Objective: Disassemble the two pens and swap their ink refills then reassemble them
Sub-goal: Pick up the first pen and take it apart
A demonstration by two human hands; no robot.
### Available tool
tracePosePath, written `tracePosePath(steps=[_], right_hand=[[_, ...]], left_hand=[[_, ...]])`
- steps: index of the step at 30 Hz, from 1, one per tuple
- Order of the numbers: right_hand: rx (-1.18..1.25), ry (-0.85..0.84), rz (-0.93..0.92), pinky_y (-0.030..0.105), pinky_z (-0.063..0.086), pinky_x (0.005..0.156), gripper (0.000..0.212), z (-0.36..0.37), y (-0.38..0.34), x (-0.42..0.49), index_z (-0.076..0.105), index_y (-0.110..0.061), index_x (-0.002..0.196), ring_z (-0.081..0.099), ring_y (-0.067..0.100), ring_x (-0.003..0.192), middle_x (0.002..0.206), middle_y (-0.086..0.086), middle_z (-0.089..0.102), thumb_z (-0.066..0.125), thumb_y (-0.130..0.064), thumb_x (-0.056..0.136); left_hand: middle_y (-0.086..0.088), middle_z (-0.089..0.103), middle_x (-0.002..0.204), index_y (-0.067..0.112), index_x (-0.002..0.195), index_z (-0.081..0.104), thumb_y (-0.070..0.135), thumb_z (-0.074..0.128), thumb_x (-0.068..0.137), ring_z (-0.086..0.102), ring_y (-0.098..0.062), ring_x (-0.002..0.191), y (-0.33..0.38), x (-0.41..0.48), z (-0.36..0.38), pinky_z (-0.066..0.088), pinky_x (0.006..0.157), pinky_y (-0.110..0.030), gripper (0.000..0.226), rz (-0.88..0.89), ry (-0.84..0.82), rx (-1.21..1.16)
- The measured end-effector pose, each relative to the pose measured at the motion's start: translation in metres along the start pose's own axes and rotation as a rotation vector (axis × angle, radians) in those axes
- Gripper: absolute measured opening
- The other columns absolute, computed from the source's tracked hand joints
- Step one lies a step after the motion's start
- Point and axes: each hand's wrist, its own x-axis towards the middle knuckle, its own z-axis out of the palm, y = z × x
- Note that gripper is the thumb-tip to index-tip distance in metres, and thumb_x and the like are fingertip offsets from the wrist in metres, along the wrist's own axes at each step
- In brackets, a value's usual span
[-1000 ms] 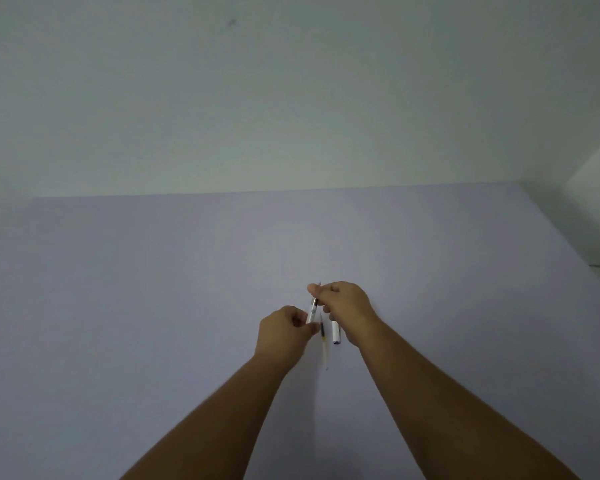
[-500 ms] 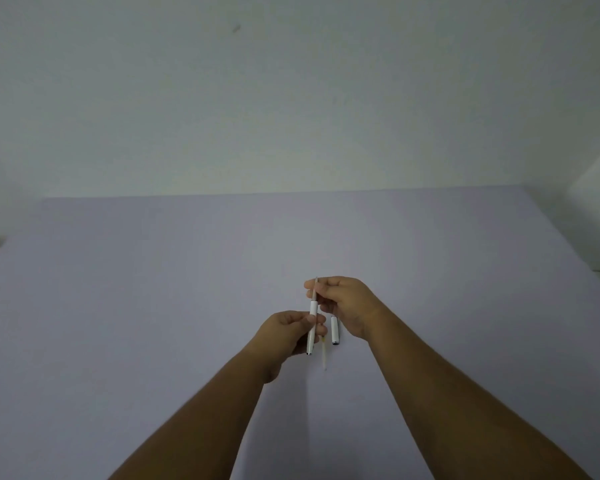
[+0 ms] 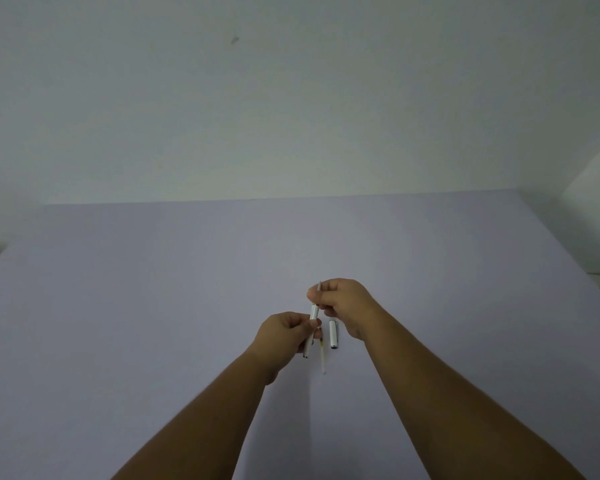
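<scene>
- Nearest, a thin pale refill point(image 3: 323, 358) lies loose on the table point(image 3: 118, 306), so disassembly looks at least partly done.
- Just beyond, the left hand point(image 3: 286, 332) pinches the white pen barrel point(image 3: 310, 329) near its lower half.
- Beside it, a short white pen piece point(image 3: 333, 334) rests on the table.
- Farther, the right hand point(image 3: 340, 301) grips the barrel's upper end; the swap and reassembly seem unfinished.

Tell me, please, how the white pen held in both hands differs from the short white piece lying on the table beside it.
The pen is long, held off the table and tilted, gripped by the left hand and right hand. The short piece is stubbier, lies flat on the table and touches neither hand. Both are white cylinders with a dark end facing the person.
</scene>
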Motion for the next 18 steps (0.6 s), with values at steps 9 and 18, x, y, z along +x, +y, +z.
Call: tracePosePath(steps=[9,18], right_hand=[[0.037,0.016,-0.021,0.022,0.049,0.068,0.005,0.0021,-0.0019,-0.0018,0.071,-0.022,0.079,0.062,0.015,0.082,0.085,-0.002,0.069,0.072,-0.017,0.079],[0.026,0.048,-0.037,0.025,0.053,0.075,0.004,0.0016,-0.0062,-0.0008,0.070,-0.021,0.082,0.061,0.018,0.085,0.086,0.000,0.068,0.071,-0.017,0.080]], left_hand=[[0.002,0.074,0.080,0.025,0.079,0.071,0.022,0.057,0.092,0.065,-0.015,0.077,0.0031,-0.0004,-0.0018,0.056,0.072,-0.024,0.019,0.025,0.019,0.022],[-0.001,0.075,0.078,0.025,0.071,0.072,0.028,0.062,0.088,0.065,-0.015,0.072,0.0019,0.0032,0.0003,0.057,0.070,-0.025,0.021,0.037,0.067,0.059]])
